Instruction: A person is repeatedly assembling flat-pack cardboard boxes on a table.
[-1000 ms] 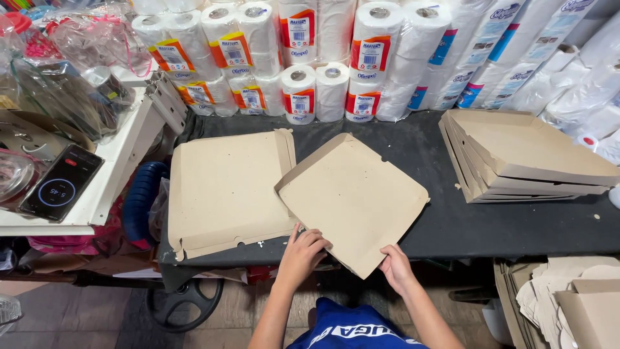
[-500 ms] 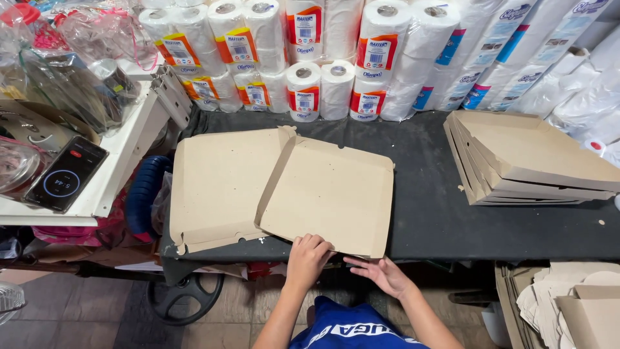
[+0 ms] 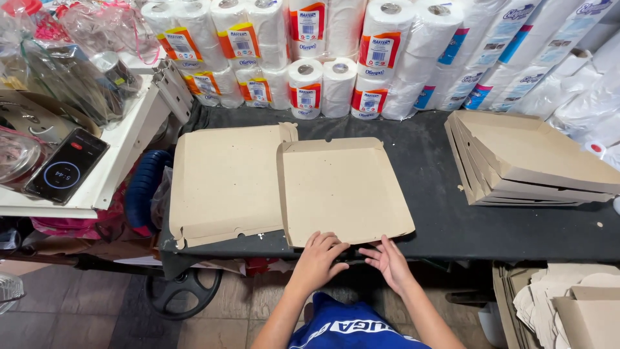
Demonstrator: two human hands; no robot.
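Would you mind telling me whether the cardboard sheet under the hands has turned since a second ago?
Yes. The cardboard sheet has swung from a diamond-like tilt to lie square with the black table edge, beside the other flat sheet.

Left hand, right hand palm-down, open
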